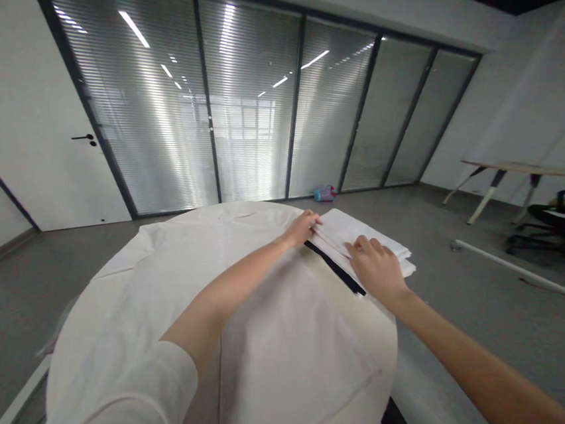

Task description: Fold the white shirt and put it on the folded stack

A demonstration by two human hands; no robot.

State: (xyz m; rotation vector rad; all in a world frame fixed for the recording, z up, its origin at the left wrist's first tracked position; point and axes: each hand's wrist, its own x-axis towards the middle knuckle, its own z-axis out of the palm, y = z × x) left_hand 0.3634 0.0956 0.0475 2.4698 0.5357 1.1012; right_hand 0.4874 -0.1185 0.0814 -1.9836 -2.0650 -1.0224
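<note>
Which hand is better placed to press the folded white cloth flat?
Right, it seems: the right hand rests on top of the folded white cloth, its fingers over the layers, while the left hand sits only at the stack's edge.

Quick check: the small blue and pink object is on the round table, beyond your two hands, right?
No: the small blue and pink object is on the grey floor at the foot of the glass wall, not on the round table. It does lie beyond your left hand and right hand. The head view shows this.
</note>
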